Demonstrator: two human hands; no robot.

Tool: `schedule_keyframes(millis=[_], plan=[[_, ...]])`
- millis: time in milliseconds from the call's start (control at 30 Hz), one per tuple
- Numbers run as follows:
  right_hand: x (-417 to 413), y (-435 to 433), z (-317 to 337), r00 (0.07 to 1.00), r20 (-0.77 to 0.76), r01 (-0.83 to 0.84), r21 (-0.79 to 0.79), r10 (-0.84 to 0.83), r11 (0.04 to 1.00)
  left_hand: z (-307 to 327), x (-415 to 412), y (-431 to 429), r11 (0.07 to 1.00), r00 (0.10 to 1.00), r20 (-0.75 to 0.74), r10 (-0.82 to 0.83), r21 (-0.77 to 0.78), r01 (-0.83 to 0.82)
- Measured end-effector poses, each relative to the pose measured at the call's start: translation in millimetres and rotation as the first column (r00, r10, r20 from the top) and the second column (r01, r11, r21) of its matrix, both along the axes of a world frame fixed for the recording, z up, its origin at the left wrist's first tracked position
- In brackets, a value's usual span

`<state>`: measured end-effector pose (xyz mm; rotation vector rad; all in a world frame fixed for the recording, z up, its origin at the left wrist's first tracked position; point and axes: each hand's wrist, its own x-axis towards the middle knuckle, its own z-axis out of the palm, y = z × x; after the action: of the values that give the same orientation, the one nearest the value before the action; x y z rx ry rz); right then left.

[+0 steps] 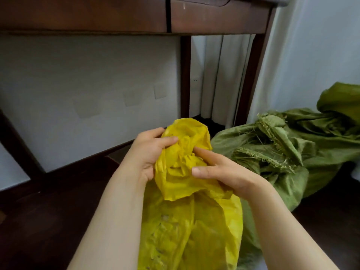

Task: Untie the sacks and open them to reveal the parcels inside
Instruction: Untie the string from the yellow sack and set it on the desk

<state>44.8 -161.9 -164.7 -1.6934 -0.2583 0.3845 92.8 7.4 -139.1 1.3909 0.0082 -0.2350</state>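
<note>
A yellow woven sack (pixel 194 227) stands upright in front of me on the dark floor, its neck bunched and crumpled at the top. My left hand (pixel 150 152) grips the left side of the bunched neck, thumb pressed into the folds. My right hand (pixel 218 170) holds the right side of the neck, index finger pushed into the gathered folds. No parcels show; the sack's inside is hidden. A green woven sack (pixel 282 152) lies slumped to the right, its frayed mouth crumpled and loose.
A dark wooden table (pixel 175 18) with drawers stands over the spot; its legs (pixel 185 78) come down just behind the yellow sack. A pale wall and curtain (pixel 220 75) are behind. More green sacking (pixel 341 100) is piled at the far right.
</note>
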Motion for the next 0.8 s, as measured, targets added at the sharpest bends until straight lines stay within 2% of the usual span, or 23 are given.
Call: schedule_keyframes(millis=[67, 133, 167, 233, 300, 333, 400, 467, 533, 633, 700, 800], plan=[[2.8, 5.1, -0.1, 0.997, 0.037, -0.062, -0.103, 0.066, 0.993, 5.4, -3.6, -6.7, 0.989, 0.999, -0.015, -0.036, -0.147, 0.033], [5.8, 15.3, -2.2, 0.987, 0.141, -0.041, -0.247, 0.078, 0.968, 9.8, -11.6, -15.1, 0.954, 0.988, -0.045, -0.149, -0.268, 0.132], [7.2, 20.2, -4.4, 0.981, 0.188, 0.001, -0.261, 0.05, 0.965, 10.2, -15.3, -19.2, 0.935, 0.98, -0.063, -0.191, -0.316, 0.162], [10.7, 25.0, -11.0, 0.958, 0.259, 0.166, -0.139, -0.126, 0.976, 8.5, -18.0, -25.6, 0.91, 0.978, -0.055, -0.203, -0.378, 0.168], [15.0, 22.9, -20.0, 0.903, 0.241, 0.373, -0.026, -0.356, 0.928, 6.8, -16.2, -25.8, 0.913, 0.991, -0.012, -0.134, -0.389, 0.119], [17.7, 20.3, -23.8, 0.882, 0.194, 0.442, -0.02, -0.43, 0.897, 5.5, -13.7, -23.8, 0.941, 0.997, 0.044, -0.071, -0.329, 0.081], [18.6, 15.0, -25.8, 0.869, 0.052, 0.493, -0.022, -0.491, 0.87, -0.8, -8.4, -17.0, 0.999, 0.976, 0.211, 0.046, -0.016, -0.043], [17.3, 9.6, -24.9, 0.852, -0.098, 0.519, 0.031, -0.514, 0.854, -7.7, -5.7, -10.7, 0.959, 0.945, 0.327, -0.011, 0.271, -0.083], [16.1, 6.9, -23.0, 0.821, -0.194, 0.561, 0.093, -0.538, 0.823, -14.2, -7.5, -7.1, 0.9, 0.939, 0.285, -0.192, 0.434, 0.052], [16.3, 4.7, -22.9, 0.755, -0.277, 0.637, 0.096, -0.594, 0.765, -23.3, -7.2, -7.0, 0.701, 0.849, 0.248, -0.466, 0.689, 0.183], [15.7, 1.9, -21.5, 0.747, -0.273, 0.637, 0.032, -0.606, 0.771, -27.3, -7.1, -10.1, 0.611, 0.807, 0.218, -0.549, 0.763, 0.209], [11.6, -3.9, -14.9, 0.776, -0.257, 0.596, -0.002, -0.577, 0.803, -32.8, -7.0, -12.7, 0.536, 0.802, 0.141, -0.581, 0.808, 0.246]])
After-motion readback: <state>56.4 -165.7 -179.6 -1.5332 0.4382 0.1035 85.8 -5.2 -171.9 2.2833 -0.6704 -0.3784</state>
